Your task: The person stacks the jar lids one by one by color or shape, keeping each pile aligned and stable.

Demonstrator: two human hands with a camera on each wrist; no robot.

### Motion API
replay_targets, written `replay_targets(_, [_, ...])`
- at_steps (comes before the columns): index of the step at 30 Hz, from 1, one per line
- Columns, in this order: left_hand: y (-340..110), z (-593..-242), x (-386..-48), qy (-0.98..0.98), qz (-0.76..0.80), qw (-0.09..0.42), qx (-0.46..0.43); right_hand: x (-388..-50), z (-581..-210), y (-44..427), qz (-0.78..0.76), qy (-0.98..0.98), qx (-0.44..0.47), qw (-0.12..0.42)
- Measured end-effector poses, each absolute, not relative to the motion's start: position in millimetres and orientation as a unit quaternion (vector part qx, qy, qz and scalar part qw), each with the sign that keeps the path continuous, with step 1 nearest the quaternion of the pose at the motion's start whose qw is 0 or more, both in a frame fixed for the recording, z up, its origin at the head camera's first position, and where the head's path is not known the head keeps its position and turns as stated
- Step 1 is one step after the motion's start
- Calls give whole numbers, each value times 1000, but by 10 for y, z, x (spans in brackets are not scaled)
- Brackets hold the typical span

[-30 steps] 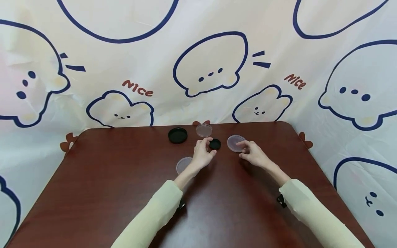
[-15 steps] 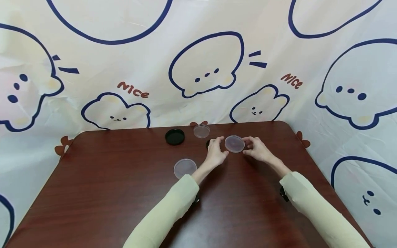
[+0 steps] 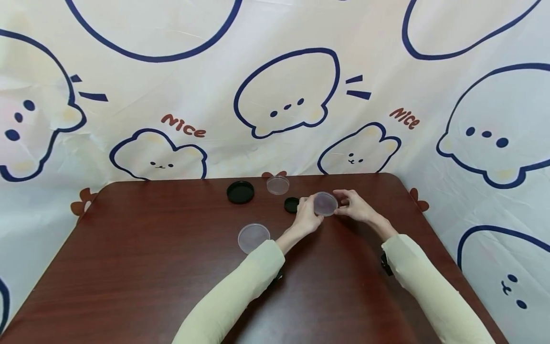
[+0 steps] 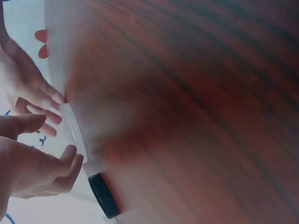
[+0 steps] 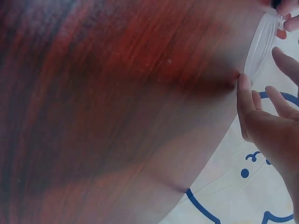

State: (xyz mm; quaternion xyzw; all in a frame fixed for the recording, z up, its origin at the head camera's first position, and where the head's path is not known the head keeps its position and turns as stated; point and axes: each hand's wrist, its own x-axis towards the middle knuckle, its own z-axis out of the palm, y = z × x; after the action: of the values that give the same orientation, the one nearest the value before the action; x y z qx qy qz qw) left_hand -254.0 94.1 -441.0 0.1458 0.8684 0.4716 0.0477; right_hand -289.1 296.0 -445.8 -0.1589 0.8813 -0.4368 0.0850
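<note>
A clear round petri dish (image 3: 325,204) lies on the table between my two hands. My left hand (image 3: 307,216) is at its left edge, with fingertips (image 4: 70,154) against the rim in the left wrist view and the thumb apart from the fingers. At the opposite edge, my right hand (image 3: 354,206) touches the rim with a fingertip (image 5: 244,81), its other fingers loosely spread. A small black round lid or dish (image 3: 291,205) sits just left of the left hand, which partly covers it.
A larger black round dish (image 3: 240,192) and a small clear dish (image 3: 278,185) stand near the far edge of the brown table (image 3: 150,258). Another clear dish (image 3: 253,238) lies beside the left forearm. A patterned cloth (image 3: 172,86) hangs behind.
My left hand has moved right, from the small black piece to the clear dish's left edge. My right hand has shifted from over the dish to its right edge.
</note>
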Motion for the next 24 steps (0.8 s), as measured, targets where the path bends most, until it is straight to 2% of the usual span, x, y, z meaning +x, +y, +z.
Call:
replay_targets(9, [1063,-4384,-2629,887,437,51,141,-2951,-4468,2922,-433,876,-172,123])
replay_targets(24, [1231,-4476,-2689,908,406,50,95,-2936,-4497,2934,-398,893,-190,93])
